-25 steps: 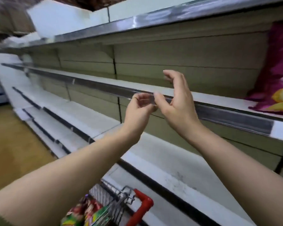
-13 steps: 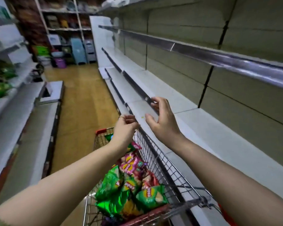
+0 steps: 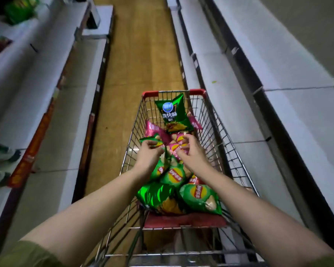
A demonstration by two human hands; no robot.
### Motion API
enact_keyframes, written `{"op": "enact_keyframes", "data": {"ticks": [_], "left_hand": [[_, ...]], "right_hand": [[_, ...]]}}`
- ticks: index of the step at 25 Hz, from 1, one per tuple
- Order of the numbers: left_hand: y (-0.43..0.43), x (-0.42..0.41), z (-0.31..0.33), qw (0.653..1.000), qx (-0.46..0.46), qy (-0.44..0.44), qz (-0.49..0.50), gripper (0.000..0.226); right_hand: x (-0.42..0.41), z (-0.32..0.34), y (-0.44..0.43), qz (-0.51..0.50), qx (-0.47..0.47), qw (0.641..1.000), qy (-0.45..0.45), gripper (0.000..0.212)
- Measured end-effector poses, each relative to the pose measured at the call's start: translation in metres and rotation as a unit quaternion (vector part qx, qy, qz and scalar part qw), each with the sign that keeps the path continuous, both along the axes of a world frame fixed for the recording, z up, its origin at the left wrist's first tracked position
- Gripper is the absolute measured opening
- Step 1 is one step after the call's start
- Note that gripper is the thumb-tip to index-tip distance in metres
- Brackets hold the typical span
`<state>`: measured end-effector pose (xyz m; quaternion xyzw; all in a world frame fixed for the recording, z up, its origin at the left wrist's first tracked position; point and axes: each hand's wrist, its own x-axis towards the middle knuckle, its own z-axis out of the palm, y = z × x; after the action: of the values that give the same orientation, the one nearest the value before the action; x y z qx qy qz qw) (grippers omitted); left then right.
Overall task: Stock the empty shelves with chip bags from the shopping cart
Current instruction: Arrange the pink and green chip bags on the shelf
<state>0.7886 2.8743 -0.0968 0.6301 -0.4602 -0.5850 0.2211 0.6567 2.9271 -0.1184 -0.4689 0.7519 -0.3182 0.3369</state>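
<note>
Aisle: chip bags [image 3: 174, 177] under hands [image 3: 148, 157] [image 3: 194, 155].

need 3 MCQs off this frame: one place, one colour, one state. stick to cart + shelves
1. Where is the dark green bag?
A. at the far end of the cart
B. on the floor
C. on a shelf

2. What colour are the cart's corner caps?
A. blue
B. red
C. yellow

3. What state are the right shelves in?
A. full of bags
B. half stocked
C. bare of bags

Key:
1 A: the bag stands against the cart's far wall, above the other bags.
2 B: both far corners of the rim show red.
3 C: only white boards and dark edge strips show there.
</note>
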Motion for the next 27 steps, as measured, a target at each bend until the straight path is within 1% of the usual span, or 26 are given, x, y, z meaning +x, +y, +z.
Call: {"op": "enact_keyframes", "data": {"ticks": [2, 4, 6, 8, 11, 13, 15, 16, 17, 19, 20, 21, 22, 23, 24, 25, 26, 27], "left_hand": [[0.003, 0.008, -0.036, 0.999, 0.042, -0.026, 0.021, 0.028], [0.008, 0.015, -0.064, 0.995, 0.078, -0.038, 0.045, 0.028], [0.012, 0.02, -0.081, 0.992, 0.096, -0.054, 0.062, 0.028], [0.016, 0.024, -0.092, 0.99, 0.105, -0.074, 0.062, 0.029], [0.019, 0.029, -0.1, 0.989, 0.106, -0.101, 0.015, 0.038], [0.018, 0.033, -0.096, 0.989, 0.091, -0.106, -0.049, 0.05], [0.015, 0.039, -0.084, 0.98, 0.039, -0.122, -0.154, 0.072], [0.012, 0.041, -0.075, 0.965, 0.006, -0.137, -0.223, 0.083], [0.009, 0.042, -0.066, 0.943, -0.019, -0.153, -0.295, 0.093], [0.003, 0.041, -0.052, 0.874, -0.075, -0.204, -0.435, 0.109], [0.0, 0.039, -0.046, 0.836, -0.104, -0.229, -0.487, 0.116], [-0.004, 0.037, -0.04, 0.811, -0.123, -0.243, -0.517, 0.121], [-0.007, 0.034, -0.034, 0.8, -0.135, -0.241, -0.533, 0.123], [-0.008, 0.032, -0.028, 0.806, -0.138, -0.229, -0.528, 0.122], [-0.01, 0.031, -0.024, 0.829, -0.129, -0.207, -0.503, 0.119], [-0.011, 0.03, -0.022, 0.868, -0.1, -0.164, -0.458, 0.112], [-0.011, 0.03, -0.021, 0.91, -0.044, -0.097, -0.401, 0.102], [-0.012, 0.03, -0.021, 0.94, 0.014, -0.017, -0.339, 0.09]], "right_hand": [[0.009, -0.046, 0.002, 0.085, 0.103, 0.991, -0.028, 0.061], [0.022, -0.089, 0.013, 0.198, 0.204, 0.958, -0.044, 0.072], [0.034, -0.117, 0.024, 0.258, 0.257, 0.93, -0.054, 0.079], [0.036, -0.128, 0.025, 0.263, 0.253, 0.93, -0.035, 0.076], [0.029, -0.121, 0.016, 0.287, 0.237, 0.928, 0.012, 0.062], [0.019, -0.108, 0.009, 0.3, 0.247, 0.921, 0.019, 0.061], [0.005, -0.084, -0.003, 0.316, 0.246, 0.916, 0.04, 0.066], [-0.004, -0.072, -0.011, 0.32, 0.245, 0.914, 0.048, 0.067], [-0.014, -0.056, -0.02, 0.323, 0.246, 0.913, 0.04, 0.068], [-0.032, -0.022, -0.035, 0.336, 0.244, 0.91, 0.018, 0.065], [-0.038, -0.006, -0.041, 0.348, 0.24, 0.906, 0.019, 0.062], [-0.043, 0.01, -0.046, 0.361, 0.235, 0.902, 0.025, 0.059], [-0.045, 0.024, -0.05, 0.369, 0.227, 0.901, 0.027, 0.054], [-0.047, 0.035, -0.053, 0.367, 0.214, 0.905, 0.024, 0.05], [-0.048, 0.043, -0.056, 0.352, 0.195, 0.915, 0.014, 0.047], [-0.05, 0.048, -0.059, 0.317, 0.175, 0.932, -0.011, 0.048], [-0.052, 0.049, -0.061, 0.261, 0.154, 0.952, -0.051, 0.051], [-0.056, 0.049, -0.061, 0.2, 0.125, 0.968, -0.092, 0.052]]}}
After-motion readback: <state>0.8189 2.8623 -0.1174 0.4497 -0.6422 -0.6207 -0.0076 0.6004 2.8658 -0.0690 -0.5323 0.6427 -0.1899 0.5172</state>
